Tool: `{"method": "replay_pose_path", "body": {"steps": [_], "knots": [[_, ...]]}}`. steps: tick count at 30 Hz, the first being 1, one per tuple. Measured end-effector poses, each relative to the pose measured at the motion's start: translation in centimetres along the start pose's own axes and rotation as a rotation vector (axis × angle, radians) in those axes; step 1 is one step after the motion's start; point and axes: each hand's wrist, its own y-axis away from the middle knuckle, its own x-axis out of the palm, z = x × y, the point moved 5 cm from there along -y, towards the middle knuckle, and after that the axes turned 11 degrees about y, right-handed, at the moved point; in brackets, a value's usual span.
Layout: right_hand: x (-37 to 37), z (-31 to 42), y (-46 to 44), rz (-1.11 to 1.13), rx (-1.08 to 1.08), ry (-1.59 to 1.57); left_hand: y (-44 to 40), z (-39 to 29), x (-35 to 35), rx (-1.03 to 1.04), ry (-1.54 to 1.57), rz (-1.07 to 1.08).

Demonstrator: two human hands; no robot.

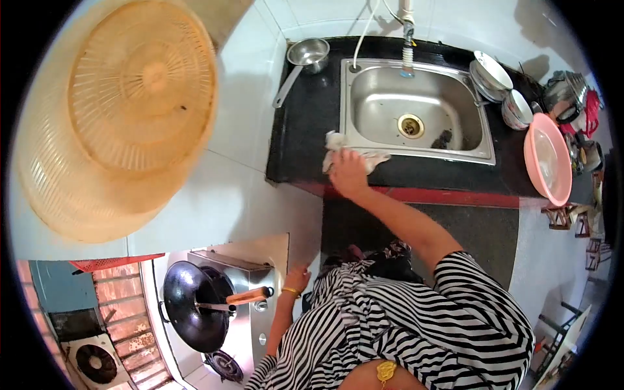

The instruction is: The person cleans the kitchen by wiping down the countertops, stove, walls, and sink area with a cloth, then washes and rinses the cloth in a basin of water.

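My right hand (349,173) presses down on a whitish cloth (376,160), its fingers bent over the bunched fabric. The cloth lies on the black countertop (300,146) by the front left corner of the steel sink (416,153). Lower down on the left, my left hand (297,278), with a yellow band at the wrist, is beside the wall edge near the gas stove (260,325). Its fingers are small in view and look loosely apart, with nothing seen in them. A dark scrubber-like clump (442,139) sits in the basin near the drain (411,126).
A saucepan (308,56) stands left of the sink. To its right are stacked bowls (493,71) and a pink basin (547,159) on its side. A wok (195,305) is on the stove. A large yellow plastic basket (143,84) is at upper left.
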Motion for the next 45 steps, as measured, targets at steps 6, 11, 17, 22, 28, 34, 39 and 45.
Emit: {"method": "replay_pose_path", "body": {"steps": [6,11,17,22,28,34,39,45], "knots": [[2.5,6.6,-4.2,-0.188,-0.319,-0.110,-0.4,-5.6,-0.1,0.155,0.040,0.002],[3.7,3.1,-9.5,-0.272,-0.578,-0.136,-4.3,-11.5,-3.0,0.357,-0.034,-0.120],[5.8,-2.8,-17.0,-0.012,0.019,-0.345,-9.1,-21.3,-10.1,0.506,-0.108,-0.444],[1.5,-9.6,-24.1,-0.472,0.525,-0.813,-18.0,-26.5,-19.8,0.619,-0.175,-0.796],[-0.3,-15.8,-33.6,-0.655,0.912,-0.983,-28.7,-29.0,-25.2,0.356,-0.503,-0.727],[-6.1,-18.2,-38.4,-1.121,0.740,-0.876,-34.3,-25.4,-26.1,0.040,-0.740,-0.634],[-8.2,-16.5,-42.5,-1.168,0.801,-0.522,-35.3,-24.7,-25.2,0.062,-0.144,-0.420],[-11.3,-7.7,-47.7,-0.937,0.118,-0.312,-29.7,-24.4,-20.1,0.089,0.672,-0.360]]}}
